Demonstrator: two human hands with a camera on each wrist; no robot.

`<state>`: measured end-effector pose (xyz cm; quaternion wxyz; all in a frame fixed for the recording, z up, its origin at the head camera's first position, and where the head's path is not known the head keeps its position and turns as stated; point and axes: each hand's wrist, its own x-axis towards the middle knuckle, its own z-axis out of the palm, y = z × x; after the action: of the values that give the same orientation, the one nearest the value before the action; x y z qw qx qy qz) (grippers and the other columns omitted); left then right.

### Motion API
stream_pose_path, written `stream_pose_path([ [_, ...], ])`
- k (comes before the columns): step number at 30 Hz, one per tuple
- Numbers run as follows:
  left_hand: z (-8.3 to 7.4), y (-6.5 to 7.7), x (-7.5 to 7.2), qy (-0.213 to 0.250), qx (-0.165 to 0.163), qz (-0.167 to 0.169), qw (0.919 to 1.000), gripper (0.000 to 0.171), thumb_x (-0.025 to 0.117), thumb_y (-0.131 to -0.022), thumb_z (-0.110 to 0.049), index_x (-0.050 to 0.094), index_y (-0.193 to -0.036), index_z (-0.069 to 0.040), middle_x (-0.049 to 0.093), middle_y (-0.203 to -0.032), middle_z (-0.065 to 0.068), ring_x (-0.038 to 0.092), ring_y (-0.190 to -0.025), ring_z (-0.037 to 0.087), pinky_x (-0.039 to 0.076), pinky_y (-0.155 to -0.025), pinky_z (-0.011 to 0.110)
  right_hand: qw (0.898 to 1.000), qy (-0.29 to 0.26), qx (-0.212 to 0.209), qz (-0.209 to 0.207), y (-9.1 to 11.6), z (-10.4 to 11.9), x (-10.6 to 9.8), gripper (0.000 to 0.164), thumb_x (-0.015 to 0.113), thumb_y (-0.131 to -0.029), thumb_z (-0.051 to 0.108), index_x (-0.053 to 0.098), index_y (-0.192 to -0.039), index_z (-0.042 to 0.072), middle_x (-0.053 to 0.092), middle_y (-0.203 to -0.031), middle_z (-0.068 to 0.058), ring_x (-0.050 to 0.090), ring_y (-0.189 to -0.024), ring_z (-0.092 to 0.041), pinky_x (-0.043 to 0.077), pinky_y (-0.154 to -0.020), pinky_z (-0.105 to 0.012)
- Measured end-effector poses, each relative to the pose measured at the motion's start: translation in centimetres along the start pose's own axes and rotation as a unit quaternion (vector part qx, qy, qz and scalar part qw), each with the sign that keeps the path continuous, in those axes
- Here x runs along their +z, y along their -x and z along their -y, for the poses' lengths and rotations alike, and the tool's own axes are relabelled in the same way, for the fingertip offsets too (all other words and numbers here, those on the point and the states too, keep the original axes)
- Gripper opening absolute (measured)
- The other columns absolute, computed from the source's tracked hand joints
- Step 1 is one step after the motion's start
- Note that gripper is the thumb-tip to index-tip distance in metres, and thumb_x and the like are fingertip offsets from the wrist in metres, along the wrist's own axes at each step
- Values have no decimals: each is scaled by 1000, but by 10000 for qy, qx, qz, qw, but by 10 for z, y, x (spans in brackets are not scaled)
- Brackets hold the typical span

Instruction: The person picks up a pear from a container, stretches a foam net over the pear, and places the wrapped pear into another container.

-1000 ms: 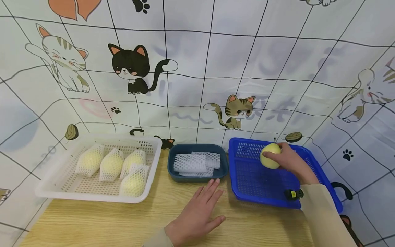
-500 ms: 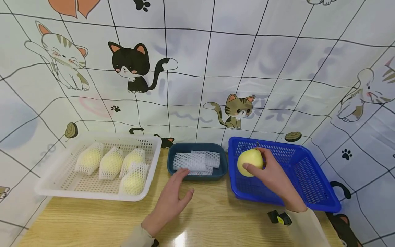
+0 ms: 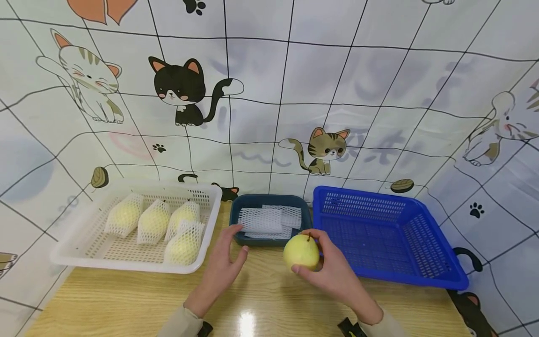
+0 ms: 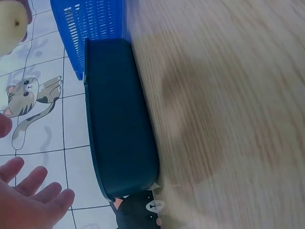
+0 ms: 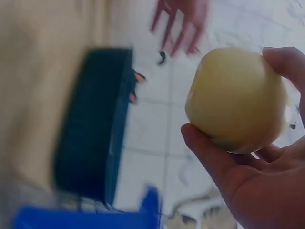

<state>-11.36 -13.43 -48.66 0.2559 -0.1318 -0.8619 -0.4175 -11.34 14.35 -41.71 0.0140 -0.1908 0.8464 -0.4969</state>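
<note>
A yellow-green pear [image 3: 301, 252] with a dark stem is gripped between the thumb and fingers of my right hand [image 3: 337, 276], held above the table in front of the teal bin. The right wrist view shows the same pear [image 5: 238, 98] large, the thumb on one side and fingers round the other. My left hand [image 3: 221, 262] hovers between the white basket and the teal bin, fingers relaxed and holding nothing. White foam net sleeves [image 3: 265, 221] lie in the teal bin [image 3: 269, 242], just beyond both hands.
On the left, a white basket [image 3: 126, 264] holds several pears in foam nets [image 3: 153, 222]. To the right stands a blue basket [image 3: 366, 234] with no fruit visible inside. A cat-printed sheet [image 3: 261, 93] rises behind the wooden table [image 3: 261, 304].
My right hand has carried the pear leftward and nearer, out from over the blue basket. The left hand has shifted left from in front of the teal bin.
</note>
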Motion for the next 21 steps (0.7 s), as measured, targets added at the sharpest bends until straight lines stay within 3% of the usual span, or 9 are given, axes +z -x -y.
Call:
stream_pose_path([
  [6, 0, -6, 0, -34, -46, -45, 10000, 49, 68, -95, -2, 54, -142, 0, 54, -146, 18, 52, -136, 35, 46, -106, 54, 9979, 444, -228, 414, 9, -19, 41, 74, 91, -77, 30, 52, -138, 11, 61, -127, -7, 61, -109, -24, 56, -82, -31],
  [10, -2, -13, 0, -116, -90, 66, 9999, 46, 67, -95, 1, 56, -140, 1, 52, -148, 17, 50, -137, 36, 47, -105, 55, 9919, 916, -622, 622, 12, -37, 60, 72, 90, -77, 33, 52, -134, 11, 60, -127, -3, 61, -108, -21, 53, -83, -33],
  [15, -3, -24, 2, -297, -166, 286, 9990, 43, 65, -97, 2, 58, -139, 0, 51, -149, 16, 51, -136, 35, 48, -105, 52, 9875, 1052, -904, 748, 11, -53, 71, 70, 91, -75, 29, 51, -130, 12, 59, -123, 0, 61, -102, -16, 53, -82, -32],
  [21, -2, -35, 6, -645, 85, 451, 9969, 39, 64, -97, 1, 59, -136, 2, 52, -146, 19, 49, -136, 37, 45, -108, 52, 9862, 939, -840, 1076, 8, -61, 77, 69, 89, -77, 27, 49, -131, 12, 55, -125, 0, 59, -103, -14, 53, -85, -31],
])
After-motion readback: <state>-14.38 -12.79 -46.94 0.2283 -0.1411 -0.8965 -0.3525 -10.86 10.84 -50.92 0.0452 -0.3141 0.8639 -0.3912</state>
